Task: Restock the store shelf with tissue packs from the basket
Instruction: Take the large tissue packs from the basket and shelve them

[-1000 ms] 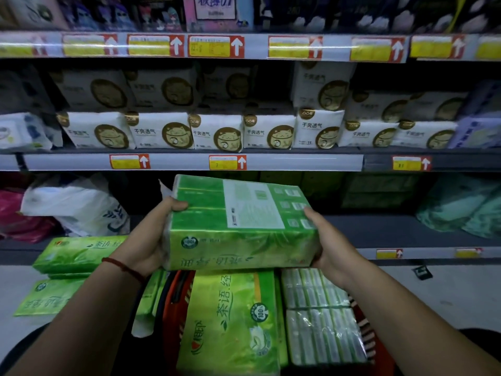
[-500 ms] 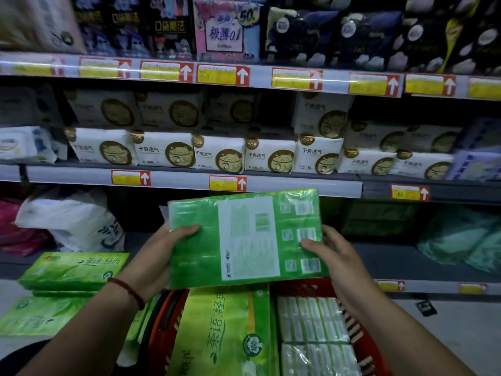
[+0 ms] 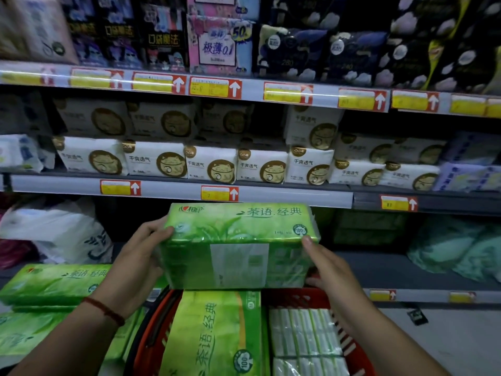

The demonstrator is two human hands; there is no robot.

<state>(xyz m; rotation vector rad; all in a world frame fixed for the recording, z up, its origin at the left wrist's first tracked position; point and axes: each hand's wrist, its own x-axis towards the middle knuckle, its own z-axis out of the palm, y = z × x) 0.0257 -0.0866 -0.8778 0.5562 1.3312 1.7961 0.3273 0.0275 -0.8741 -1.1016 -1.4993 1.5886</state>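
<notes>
Left hand (image 3: pixel 138 256) and right hand (image 3: pixel 329 270) grip the green tissue pack (image 3: pixel 238 245) by its ends, above the red basket (image 3: pixel 349 346), near the lower shelf (image 3: pixel 379 270).

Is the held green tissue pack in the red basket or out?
Out. The left hand and right hand hold the pack above the basket.

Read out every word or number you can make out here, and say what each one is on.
"茶语.经典" and "100%": green tissue pack, held by left hand and right hand.
"干爽透气": white cat-logo packs.
"极薄0.1" and "50": pink pack.
Yellow price tags: too blurred to read.
</notes>
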